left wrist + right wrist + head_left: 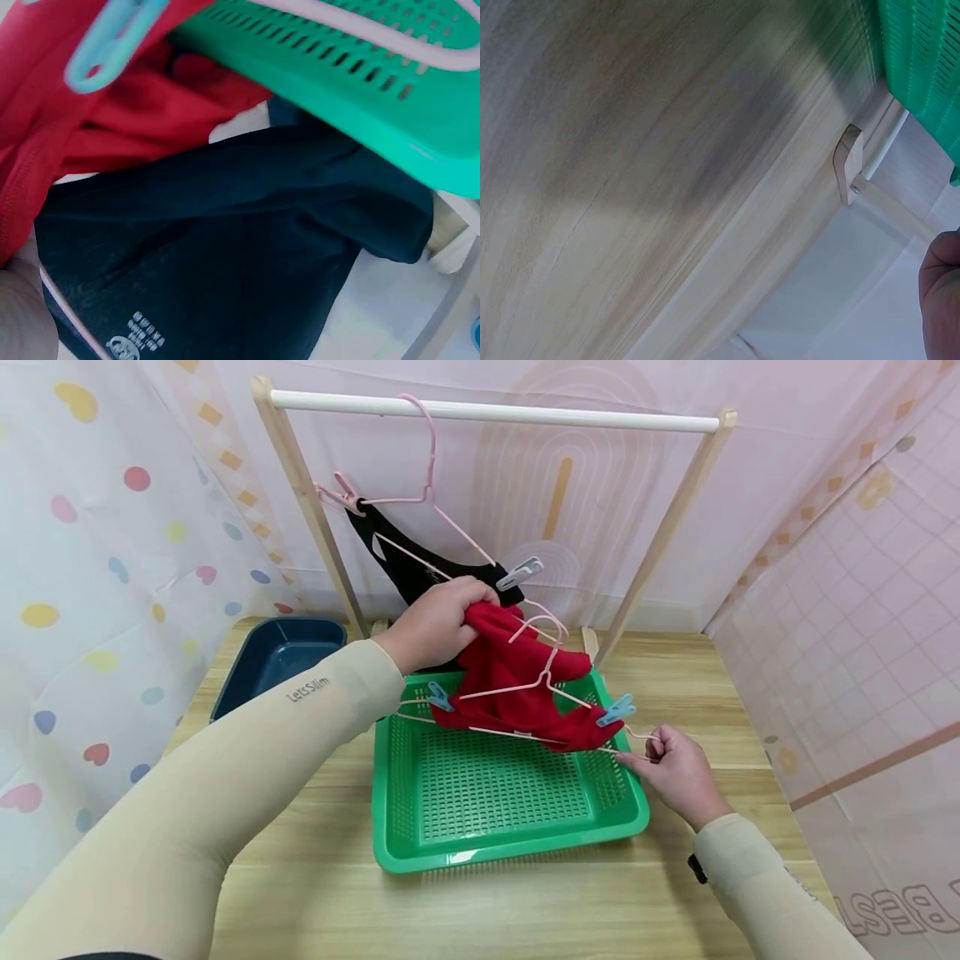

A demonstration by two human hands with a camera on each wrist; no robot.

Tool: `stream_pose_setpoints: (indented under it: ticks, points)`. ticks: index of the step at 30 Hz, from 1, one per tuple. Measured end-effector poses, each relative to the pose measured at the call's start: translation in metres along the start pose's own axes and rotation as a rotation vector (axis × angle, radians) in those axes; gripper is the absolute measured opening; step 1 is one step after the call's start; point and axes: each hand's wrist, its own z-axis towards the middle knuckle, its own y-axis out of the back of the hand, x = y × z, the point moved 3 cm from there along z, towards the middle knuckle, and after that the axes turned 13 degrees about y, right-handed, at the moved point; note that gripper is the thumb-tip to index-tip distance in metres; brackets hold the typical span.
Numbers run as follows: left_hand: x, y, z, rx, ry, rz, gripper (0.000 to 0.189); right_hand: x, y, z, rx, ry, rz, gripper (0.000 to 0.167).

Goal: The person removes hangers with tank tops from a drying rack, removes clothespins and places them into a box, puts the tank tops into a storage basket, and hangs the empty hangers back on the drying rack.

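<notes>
My left hand [438, 622] grips a bunched part of a red garment [498, 664] above the green basket. The garment is clipped to a pink hanger [501, 691] with two blue clothespins [617, 710], one near each end. My right hand [678, 774] pinches the hanger's right end between thumb and fingers; in the right wrist view only part of this hand [941, 300] shows at the edge. Behind, a black garment [210, 240] with a pale print hangs from another pink hanger [431, 460], held by a pink clothespin [347, 492] and a grey clothespin [520, 573].
A wooden rack with a white rod [570, 417] stands at the back, one post [667, 539] on the right. Below my hands is the perforated green basket [510, 856]. A dark blue tub [243, 664] sits at the left on the wood-grain table [322, 860]. Patterned curtains surround it.
</notes>
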Motion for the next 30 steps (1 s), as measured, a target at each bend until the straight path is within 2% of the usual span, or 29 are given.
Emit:
stream_pose_setpoints:
  ticks: [3, 7, 11, 20, 25, 30]
  points:
    - [-0.002, 0.003, -0.002, 0.013, 0.018, -0.038, 0.016, -0.001, 0.000, 0.000, -0.017, 0.012, -0.008, 0.056]
    - [0.001, 0.001, -0.006, 0.084, 0.064, -0.056, 0.019, -0.002, 0.000, 0.001, -0.026, 0.026, -0.012, 0.056]
    - [0.005, -0.004, -0.010, 0.150, 0.080, -0.055, 0.022, -0.003, 0.001, 0.001, -0.029, 0.031, -0.003, 0.055]
    - [0.016, -0.018, -0.016, 0.255, 0.104, 0.062, 0.031, 0.001, 0.012, 0.001, -0.050, 0.059, 0.106, 0.053]
    - [0.022, -0.024, -0.018, 0.343, 0.104, 0.128, 0.046, 0.003, 0.015, 0.000, -0.084, 0.093, 0.186, 0.047]
    - [0.028, -0.029, -0.022, 0.467, 0.107, 0.153, 0.060, 0.004, 0.017, -0.001, -0.099, 0.112, 0.207, 0.044]
